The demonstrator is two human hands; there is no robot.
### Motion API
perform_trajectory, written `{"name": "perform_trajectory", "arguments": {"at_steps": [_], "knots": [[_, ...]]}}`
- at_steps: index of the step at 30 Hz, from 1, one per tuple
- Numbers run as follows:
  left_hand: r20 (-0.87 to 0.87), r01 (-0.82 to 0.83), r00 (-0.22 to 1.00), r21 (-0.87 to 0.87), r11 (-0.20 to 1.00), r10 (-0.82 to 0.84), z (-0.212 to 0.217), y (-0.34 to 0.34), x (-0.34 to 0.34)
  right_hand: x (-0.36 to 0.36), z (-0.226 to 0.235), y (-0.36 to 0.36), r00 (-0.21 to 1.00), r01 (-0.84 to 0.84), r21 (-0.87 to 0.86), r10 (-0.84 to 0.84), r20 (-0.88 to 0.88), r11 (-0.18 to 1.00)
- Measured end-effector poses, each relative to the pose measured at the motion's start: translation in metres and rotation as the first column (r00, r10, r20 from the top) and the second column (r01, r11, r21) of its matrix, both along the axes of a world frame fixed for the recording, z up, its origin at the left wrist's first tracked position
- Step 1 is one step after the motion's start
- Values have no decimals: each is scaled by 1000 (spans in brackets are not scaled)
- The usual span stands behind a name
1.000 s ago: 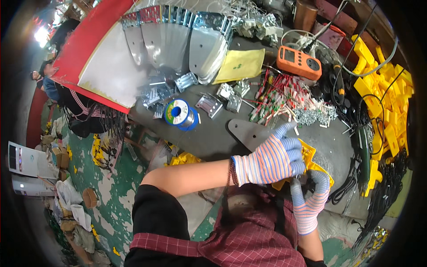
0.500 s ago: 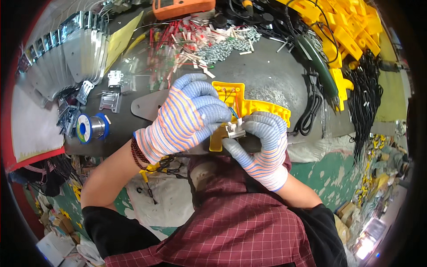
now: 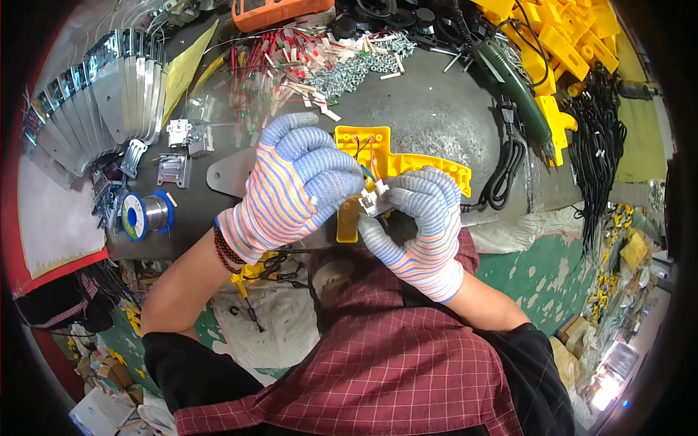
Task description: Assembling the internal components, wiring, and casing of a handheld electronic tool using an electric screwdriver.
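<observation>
Bright even light, soft shadows, sharp centre, fisheye bending, dark vignette at rim

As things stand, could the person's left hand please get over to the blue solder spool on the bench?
Probably yes, once freed: the left hand now grips the yellow plastic housing, but the blue solder spool lies on its own side, with only bare bench between them.

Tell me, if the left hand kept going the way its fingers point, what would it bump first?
Probably the small white part pinched at its fingertips, with the right hand just past it. The left hand points rightward over the yellow housing. Depth is hard to judge here.
</observation>
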State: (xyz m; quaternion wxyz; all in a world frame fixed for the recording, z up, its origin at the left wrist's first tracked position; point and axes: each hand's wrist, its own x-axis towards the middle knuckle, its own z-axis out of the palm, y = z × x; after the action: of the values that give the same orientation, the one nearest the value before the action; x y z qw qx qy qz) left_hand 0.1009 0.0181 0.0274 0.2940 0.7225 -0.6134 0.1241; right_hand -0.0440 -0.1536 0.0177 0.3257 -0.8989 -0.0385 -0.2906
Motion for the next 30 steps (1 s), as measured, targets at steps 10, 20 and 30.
{"name": "perform_trajectory", "arguments": {"at_steps": [10,20,30], "knots": [[278,58,959,-7,998,-54,7,8,5,3,-8,1,998,-28,-20,29,64,999],[115,29,992,156,987,-47,25,1,1,3,-10,-1,999,-12,-13,13,38,1000],[-12,128,991,334,934,-131,43,-11,0,2,-7,-3,1000,-19,-23,19,7,1000]]}}
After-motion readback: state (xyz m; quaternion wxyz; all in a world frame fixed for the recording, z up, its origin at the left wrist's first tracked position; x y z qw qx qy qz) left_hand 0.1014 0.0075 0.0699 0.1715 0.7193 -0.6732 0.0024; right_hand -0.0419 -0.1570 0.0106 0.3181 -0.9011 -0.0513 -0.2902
